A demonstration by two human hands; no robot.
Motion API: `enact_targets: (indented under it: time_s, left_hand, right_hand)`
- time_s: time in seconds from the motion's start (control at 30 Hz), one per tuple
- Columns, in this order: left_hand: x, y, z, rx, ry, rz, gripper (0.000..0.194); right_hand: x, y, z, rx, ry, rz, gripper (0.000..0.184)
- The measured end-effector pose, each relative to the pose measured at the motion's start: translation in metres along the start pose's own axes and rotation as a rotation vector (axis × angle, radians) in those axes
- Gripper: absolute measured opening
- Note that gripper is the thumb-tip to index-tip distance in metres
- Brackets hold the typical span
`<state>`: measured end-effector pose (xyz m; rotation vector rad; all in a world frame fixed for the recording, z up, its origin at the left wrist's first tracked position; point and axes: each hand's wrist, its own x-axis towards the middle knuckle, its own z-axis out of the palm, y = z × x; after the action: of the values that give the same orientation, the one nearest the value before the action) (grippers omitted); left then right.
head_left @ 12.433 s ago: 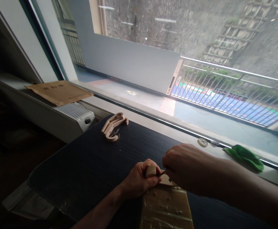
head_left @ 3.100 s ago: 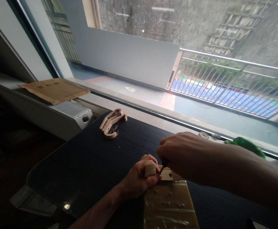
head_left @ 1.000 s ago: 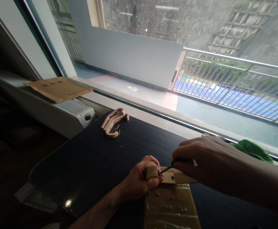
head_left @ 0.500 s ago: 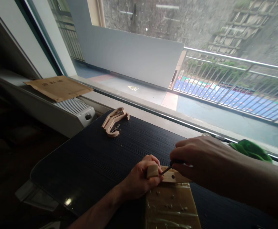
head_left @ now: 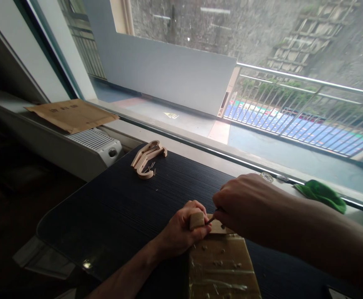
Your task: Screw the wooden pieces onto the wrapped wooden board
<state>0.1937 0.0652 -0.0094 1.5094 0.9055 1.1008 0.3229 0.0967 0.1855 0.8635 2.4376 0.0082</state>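
My left hand [head_left: 183,226] is wrapped round a pale wooden hook [head_left: 197,221], pressing it down at the far end of a tape-covered box [head_left: 223,265]. My right hand [head_left: 234,203] is closed round the handle of a screwdriver [head_left: 211,220], whose thin shaft slants down to the wood beside my left fingertips. Most of the handle is hidden in the fist, and the tip is too small to make out. A dark hole shows in the flat part of the wood, partly covered by my right hand. Several small bits dot the box top.
More curved wooden hooks [head_left: 147,158] lie at the far side of the dark table [head_left: 106,203], with several screws [head_left: 152,168] beside them. A brown envelope [head_left: 75,115] rests on the radiator [head_left: 97,141]. A green cloth [head_left: 321,195] is by the window at right.
My right hand has shifted left and its wrist has turned, so the fist covers more of the screwdriver. My left hand keeps its hold on the wooden hook. The view has moved slightly.
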Motion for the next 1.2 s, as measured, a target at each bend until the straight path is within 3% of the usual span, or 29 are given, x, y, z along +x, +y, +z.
enact_targets:
  time_s: [0.3, 0.4, 0.53, 0.7, 0.87, 1.03, 1.2]
  left_hand:
    - [0.001, 0.008, 0.0, 0.013, -0.012, -0.023, 0.014]
    - [0.001, 0.008, -0.001, 0.029, -0.007, -0.042, 0.014]
    - [0.002, 0.006, -0.001, 0.023, 0.006, -0.026, 0.017]
    - [0.01, 0.005, 0.012, -0.039, -0.043, -0.037, 0.016]
    - [0.027, 0.009, 0.027, -0.099, -0.139, -0.04, 0.018]
    - [0.037, 0.011, 0.024, -0.066, -0.249, -0.1, 0.019]
    - [0.032, 0.003, 0.024, -0.074, -0.21, -0.097, 0.018]
  right_hand:
    - [-0.002, -0.013, -0.022, 0.052, -0.069, -0.074, 0.007]
    - [0.004, -0.009, -0.017, 0.069, -0.073, -0.105, 0.006]
    - [0.002, -0.003, -0.009, 0.065, -0.004, -0.035, 0.012]
    - [-0.01, 0.0, -0.006, 0.061, -0.053, 0.034, 0.017]
    - [-0.021, 0.009, 0.004, 0.048, -0.015, 0.052, 0.012]
    - [-0.027, 0.013, 0.01, 0.064, -0.01, 0.089, 0.011]
    - [-0.026, 0.011, 0.009, 0.105, -0.012, 0.061, 0.011]
